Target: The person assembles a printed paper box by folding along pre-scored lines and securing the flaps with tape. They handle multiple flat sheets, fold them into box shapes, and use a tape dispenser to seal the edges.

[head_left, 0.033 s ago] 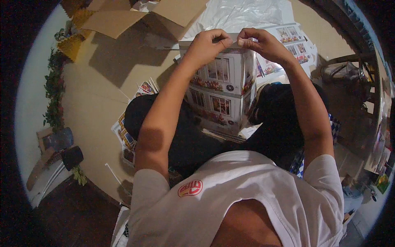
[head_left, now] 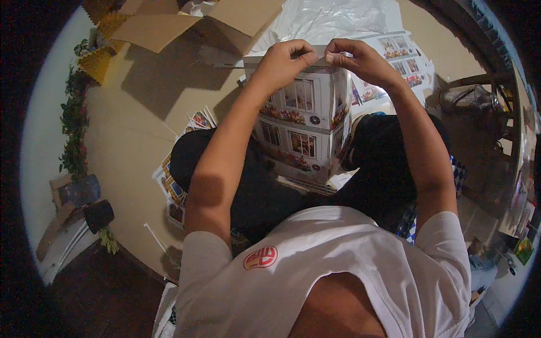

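Observation:
A model house of printed card (head_left: 313,104), pale with windows and flower boxes drawn on two storeys, stands upright between my knees. At its top edge my left hand (head_left: 284,63) is closed, thumb and forefinger pinched together over the left part of the rim. My right hand (head_left: 363,63) is closed the same way, close by at the upper right corner. A narrow gap separates the two pinches. What exactly lies between the fingertips is too small to make out, though both touch the top of the house.
Flat printed card sheets (head_left: 414,70) and clear plastic film (head_left: 329,19) lie beyond the house. An open cardboard box (head_left: 163,31) sits at the far left. More printed pieces (head_left: 168,180) rest beside my left knee. A dark wooden frame (head_left: 479,84) stands at the right.

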`<state>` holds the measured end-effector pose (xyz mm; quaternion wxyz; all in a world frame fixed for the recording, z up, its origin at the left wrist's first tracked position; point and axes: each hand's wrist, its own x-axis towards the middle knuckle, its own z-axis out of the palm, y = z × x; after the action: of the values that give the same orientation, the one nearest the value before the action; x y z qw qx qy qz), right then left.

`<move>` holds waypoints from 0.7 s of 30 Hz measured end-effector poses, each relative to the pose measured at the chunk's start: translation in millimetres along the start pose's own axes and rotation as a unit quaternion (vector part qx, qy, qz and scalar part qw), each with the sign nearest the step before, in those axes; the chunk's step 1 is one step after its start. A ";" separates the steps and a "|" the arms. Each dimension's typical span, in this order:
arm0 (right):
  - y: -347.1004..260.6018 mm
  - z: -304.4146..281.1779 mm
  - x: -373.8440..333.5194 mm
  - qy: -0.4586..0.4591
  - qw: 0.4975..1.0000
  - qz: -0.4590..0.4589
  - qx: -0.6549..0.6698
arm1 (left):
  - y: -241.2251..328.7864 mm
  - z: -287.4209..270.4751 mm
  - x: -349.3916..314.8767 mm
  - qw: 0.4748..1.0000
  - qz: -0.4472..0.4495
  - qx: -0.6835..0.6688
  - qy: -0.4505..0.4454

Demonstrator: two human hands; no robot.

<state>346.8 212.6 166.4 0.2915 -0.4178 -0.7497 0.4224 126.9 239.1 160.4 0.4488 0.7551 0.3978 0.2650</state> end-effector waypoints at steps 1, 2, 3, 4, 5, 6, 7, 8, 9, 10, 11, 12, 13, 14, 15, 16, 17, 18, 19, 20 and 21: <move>2.6 -1.0 1.0 -0.003 1.000 0.000 0.010 | -2.0 0.3 2.2 1.000 0.003 0.003 -0.002; 4.0 -2.3 1.3 -0.005 1.000 0.001 0.020 | -3.6 0.0 3.3 1.000 0.021 0.012 -0.009; 4.4 -3.5 1.1 -0.004 0.999 0.007 0.038 | -4.5 -0.7 4.0 0.999 0.039 0.021 -0.015; 3.7 -2.7 0.1 0.000 0.998 0.012 0.056 | -3.0 0.1 4.4 0.998 0.059 0.032 -0.023; 3.5 -1.7 -0.6 0.003 0.997 0.017 0.073 | -1.0 1.8 3.5 0.997 0.045 0.051 -0.026; 4.9 0.2 -1.0 0.014 0.997 0.018 0.074 | 2.0 3.9 0.5 0.997 0.032 0.070 -0.028; 6.3 2.3 0.1 0.025 0.997 0.015 0.076 | 6.9 4.9 -2.3 0.995 0.018 0.091 -0.030; 8.1 4.5 1.0 0.035 0.996 0.013 0.078 | 6.4 9.2 -4.0 0.984 0.074 0.164 0.015; 11.1 6.9 1.9 0.045 0.997 0.000 0.067 | 3.7 16.3 -5.6 0.961 0.130 0.235 0.060; 13.8 8.7 3.1 0.055 0.997 -0.012 0.055 | 4.1 22.6 -6.3 0.929 0.186 0.302 0.104; 15.6 9.9 3.7 0.066 0.997 -0.023 0.043 | 9.3 26.6 -8.0 0.941 0.142 0.289 0.106; 16.7 11.2 3.7 0.081 0.995 -0.034 0.049 | 6.8 27.6 -5.2 0.957 0.113 0.251 0.092; 14.4 14.2 5.0 0.096 0.993 -0.046 0.056 | 3.0 25.6 -3.1 0.970 0.083 0.215 0.078; 12.8 16.3 5.6 0.110 0.990 -0.059 0.063 | 0.1 23.3 -2.6 0.980 0.052 0.178 0.065; 12.7 17.7 6.2 0.148 0.986 -0.061 0.051 | -2.2 20.8 -3.9 0.981 0.035 0.171 0.085; 13.6 16.5 6.4 0.188 0.979 -0.064 0.036 | -0.9 18.3 -3.0 0.981 0.021 0.164 0.103; 15.0 15.6 6.6 0.228 0.971 -0.067 0.021 | 1.3 15.3 -2.2 0.980 0.008 0.156 0.122; 19.9 14.6 3.7 0.257 0.965 -0.043 -0.016 | 4.3 11.3 -3.2 0.984 -0.003 0.114 0.139; 29.3 13.2 -2.6 0.289 0.956 -0.017 -0.055 | 12.2 5.4 -5.5 0.986 -0.012 0.070 0.154; 39.4 9.2 -7.8 0.318 0.943 0.006 -0.092 | 18.7 -2.0 -4.7 0.985 -0.021 0.027 0.169; 52.5 3.3 -15.1 0.303 0.949 0.040 -0.074 | 14.8 -6.4 -2.3 0.980 -0.021 -0.074 0.186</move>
<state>371.4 213.6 117.6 0.4561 -0.5759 -0.6381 0.2305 126.1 236.0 176.4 0.4275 0.6485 0.4695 0.4198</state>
